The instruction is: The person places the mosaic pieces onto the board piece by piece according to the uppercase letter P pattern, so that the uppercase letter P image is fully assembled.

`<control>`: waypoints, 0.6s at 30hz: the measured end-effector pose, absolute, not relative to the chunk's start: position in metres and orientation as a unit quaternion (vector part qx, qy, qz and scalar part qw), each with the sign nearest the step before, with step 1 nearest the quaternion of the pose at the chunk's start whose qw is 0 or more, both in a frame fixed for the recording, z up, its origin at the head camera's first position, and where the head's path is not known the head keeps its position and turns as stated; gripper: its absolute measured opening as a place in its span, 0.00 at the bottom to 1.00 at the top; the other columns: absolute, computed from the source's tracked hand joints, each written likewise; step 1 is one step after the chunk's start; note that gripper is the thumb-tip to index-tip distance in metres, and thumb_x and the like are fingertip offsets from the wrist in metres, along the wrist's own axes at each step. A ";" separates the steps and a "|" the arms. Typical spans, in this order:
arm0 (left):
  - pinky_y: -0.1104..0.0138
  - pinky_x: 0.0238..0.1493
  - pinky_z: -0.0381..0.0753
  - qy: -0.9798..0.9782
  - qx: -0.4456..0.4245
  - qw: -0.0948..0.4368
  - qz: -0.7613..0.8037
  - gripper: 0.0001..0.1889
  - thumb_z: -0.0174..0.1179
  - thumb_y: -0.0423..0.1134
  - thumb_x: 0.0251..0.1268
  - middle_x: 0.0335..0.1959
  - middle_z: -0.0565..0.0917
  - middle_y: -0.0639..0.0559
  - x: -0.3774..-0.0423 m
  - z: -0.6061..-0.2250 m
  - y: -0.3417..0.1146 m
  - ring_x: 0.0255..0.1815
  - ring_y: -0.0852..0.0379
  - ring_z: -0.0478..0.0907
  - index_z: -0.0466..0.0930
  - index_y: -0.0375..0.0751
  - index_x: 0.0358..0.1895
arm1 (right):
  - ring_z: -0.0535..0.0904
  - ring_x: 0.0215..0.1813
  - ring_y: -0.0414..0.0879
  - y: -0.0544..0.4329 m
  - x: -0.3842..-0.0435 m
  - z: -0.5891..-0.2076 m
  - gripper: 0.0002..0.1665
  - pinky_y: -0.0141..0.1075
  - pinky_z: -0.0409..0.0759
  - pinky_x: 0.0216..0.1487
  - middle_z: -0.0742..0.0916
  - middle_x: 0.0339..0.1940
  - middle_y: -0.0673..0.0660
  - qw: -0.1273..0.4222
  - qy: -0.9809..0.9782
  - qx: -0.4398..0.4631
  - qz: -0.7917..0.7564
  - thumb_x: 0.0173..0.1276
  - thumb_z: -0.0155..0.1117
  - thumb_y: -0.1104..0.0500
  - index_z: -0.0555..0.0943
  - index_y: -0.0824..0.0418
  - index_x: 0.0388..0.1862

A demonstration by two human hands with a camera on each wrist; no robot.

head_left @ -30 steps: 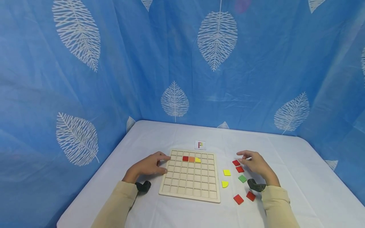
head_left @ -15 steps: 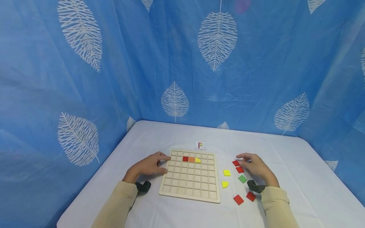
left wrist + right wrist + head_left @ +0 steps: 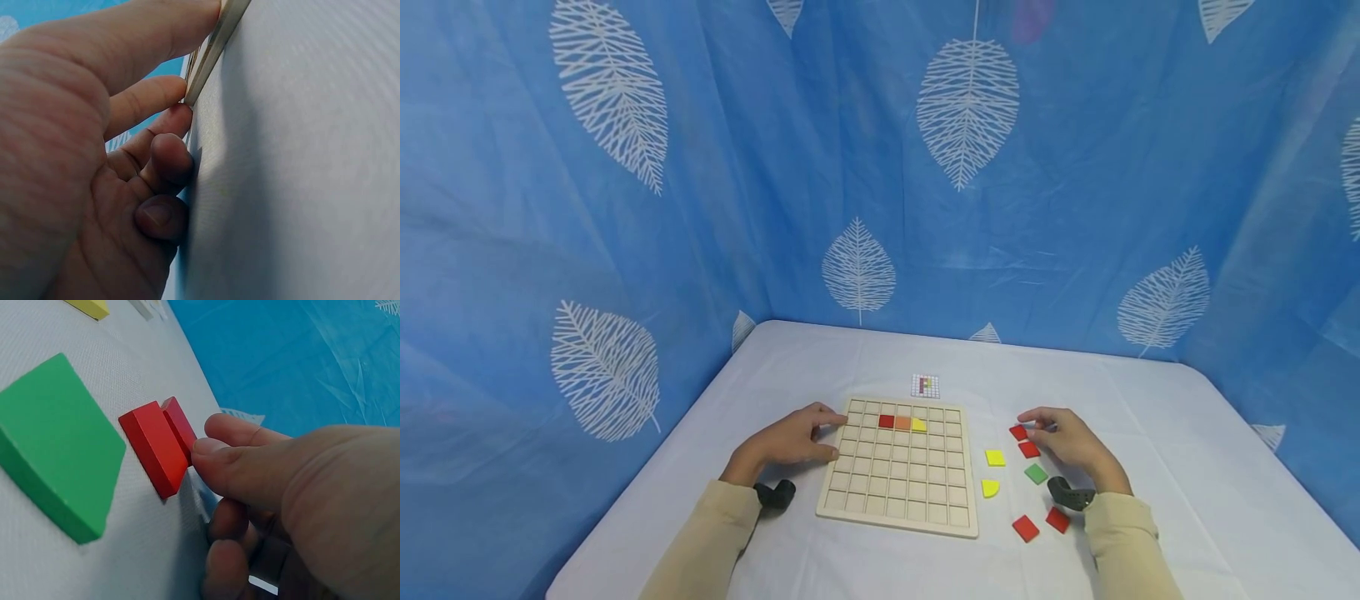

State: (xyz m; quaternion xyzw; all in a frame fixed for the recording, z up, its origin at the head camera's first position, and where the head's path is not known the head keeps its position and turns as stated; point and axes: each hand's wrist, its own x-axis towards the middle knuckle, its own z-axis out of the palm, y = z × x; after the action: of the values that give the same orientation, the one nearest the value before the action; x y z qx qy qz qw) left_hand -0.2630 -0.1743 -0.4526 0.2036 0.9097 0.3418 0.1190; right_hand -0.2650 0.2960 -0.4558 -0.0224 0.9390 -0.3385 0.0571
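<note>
A square wooden grid board [image 3: 895,483] lies on the table. In one row near its far side sit a dark red tile [image 3: 887,422], an orange tile [image 3: 902,423] and a yellow tile [image 3: 919,425]. My left hand [image 3: 793,437] rests at the board's left edge, thumb and index finger spread and touching its side [image 3: 212,53]. On the right, my right hand [image 3: 1067,437] reaches over a red tile [image 3: 1018,432], with the thumb tip right at its edge and the index finger beyond it. Another red tile [image 3: 153,447] lies just in front, with a green tile [image 3: 59,450] nearer.
A small printed pattern card [image 3: 926,386] lies beyond the board. Between board and right hand are a yellow square tile [image 3: 995,458] and a rounded yellow tile [image 3: 990,488]. Closer in lie two red tiles [image 3: 1026,528]. A blue leaf-patterned curtain [image 3: 880,167] surrounds the white table.
My right hand has lowered slightly, its index finger and thumb drawing closer to the far red tile. My left hand stays at the board's edge. The head view has shifted slightly.
</note>
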 end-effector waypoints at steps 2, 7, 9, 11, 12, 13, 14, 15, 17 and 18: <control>0.63 0.42 0.70 0.910 0.203 0.119 0.342 0.31 0.72 0.44 0.57 0.55 0.75 0.52 -0.263 -0.453 -0.174 0.42 0.55 0.69 0.78 0.49 0.67 | 0.74 0.49 0.52 0.296 -0.265 -0.457 0.18 0.39 0.75 0.44 0.81 0.46 0.58 0.057 0.940 -0.023 -0.336 0.70 0.64 0.62 0.82 0.57 0.59; 0.63 0.41 0.70 0.911 0.207 0.115 0.338 0.31 0.72 0.44 0.57 0.55 0.75 0.52 -0.263 -0.455 -0.175 0.41 0.56 0.69 0.78 0.49 0.67 | 0.74 0.47 0.52 0.296 -0.266 -0.459 0.18 0.38 0.75 0.41 0.80 0.44 0.58 0.060 0.938 -0.020 -0.342 0.70 0.63 0.63 0.82 0.58 0.59; 0.63 0.41 0.70 0.911 0.210 0.114 0.336 0.31 0.72 0.44 0.57 0.55 0.75 0.52 -0.263 -0.455 -0.175 0.41 0.55 0.69 0.78 0.49 0.67 | 0.74 0.46 0.52 0.296 -0.266 -0.459 0.18 0.37 0.74 0.41 0.80 0.43 0.58 0.061 0.937 -0.017 -0.343 0.70 0.63 0.64 0.82 0.58 0.58; 0.63 0.42 0.70 0.910 0.212 0.114 0.337 0.31 0.72 0.45 0.57 0.56 0.75 0.51 -0.264 -0.456 -0.175 0.42 0.55 0.69 0.78 0.49 0.67 | 0.74 0.46 0.52 0.295 -0.266 -0.458 0.18 0.38 0.74 0.41 0.80 0.44 0.58 0.062 0.938 -0.017 -0.342 0.70 0.63 0.64 0.82 0.58 0.58; 0.63 0.42 0.70 0.910 0.211 0.114 0.337 0.31 0.72 0.45 0.58 0.56 0.75 0.51 -0.264 -0.456 -0.175 0.42 0.55 0.69 0.78 0.49 0.67 | 0.74 0.47 0.52 0.295 -0.266 -0.458 0.18 0.38 0.74 0.42 0.80 0.44 0.58 0.061 0.938 -0.017 -0.340 0.70 0.63 0.64 0.82 0.59 0.58; 0.62 0.42 0.70 0.910 0.210 0.114 0.338 0.31 0.72 0.45 0.58 0.56 0.75 0.52 -0.264 -0.456 -0.175 0.42 0.55 0.69 0.78 0.49 0.67 | 0.74 0.47 0.52 0.295 -0.266 -0.458 0.19 0.38 0.74 0.42 0.80 0.44 0.58 0.061 0.939 -0.017 -0.338 0.70 0.63 0.64 0.82 0.59 0.58; 0.62 0.42 0.70 0.911 0.209 0.115 0.338 0.31 0.72 0.45 0.58 0.56 0.75 0.52 -0.264 -0.456 -0.175 0.42 0.55 0.69 0.78 0.49 0.67 | 0.74 0.47 0.52 0.294 -0.266 -0.458 0.18 0.39 0.75 0.43 0.80 0.44 0.58 0.061 0.939 -0.015 -0.337 0.70 0.63 0.64 0.83 0.58 0.58; 0.62 0.42 0.70 0.911 0.206 0.115 0.338 0.31 0.72 0.45 0.58 0.56 0.75 0.52 -0.264 -0.456 -0.175 0.42 0.56 0.69 0.78 0.49 0.67 | 0.74 0.47 0.52 0.294 -0.266 -0.458 0.19 0.39 0.75 0.44 0.80 0.45 0.58 0.060 0.940 -0.016 -0.335 0.70 0.63 0.64 0.82 0.58 0.58; 0.62 0.42 0.71 0.912 0.204 0.115 0.337 0.31 0.72 0.45 0.58 0.56 0.75 0.53 -0.265 -0.457 -0.175 0.42 0.56 0.69 0.78 0.50 0.67 | 0.74 0.48 0.52 0.294 -0.266 -0.458 0.19 0.40 0.75 0.44 0.80 0.45 0.58 0.062 0.941 -0.018 -0.333 0.70 0.63 0.65 0.82 0.59 0.59; 0.62 0.43 0.70 0.912 0.204 0.114 0.338 0.31 0.72 0.45 0.58 0.56 0.75 0.53 -0.265 -0.457 -0.175 0.42 0.56 0.69 0.78 0.50 0.67 | 0.74 0.47 0.52 0.294 -0.266 -0.458 0.19 0.40 0.75 0.44 0.80 0.45 0.58 0.062 0.941 -0.018 -0.333 0.69 0.63 0.65 0.82 0.59 0.59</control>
State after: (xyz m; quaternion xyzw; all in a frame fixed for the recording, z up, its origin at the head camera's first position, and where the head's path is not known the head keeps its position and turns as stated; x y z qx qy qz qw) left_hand -0.2651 -0.1747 -0.4567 0.2044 0.9117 0.3375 0.1144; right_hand -0.2664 0.2942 -0.4582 -0.0181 0.9409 -0.3325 0.0619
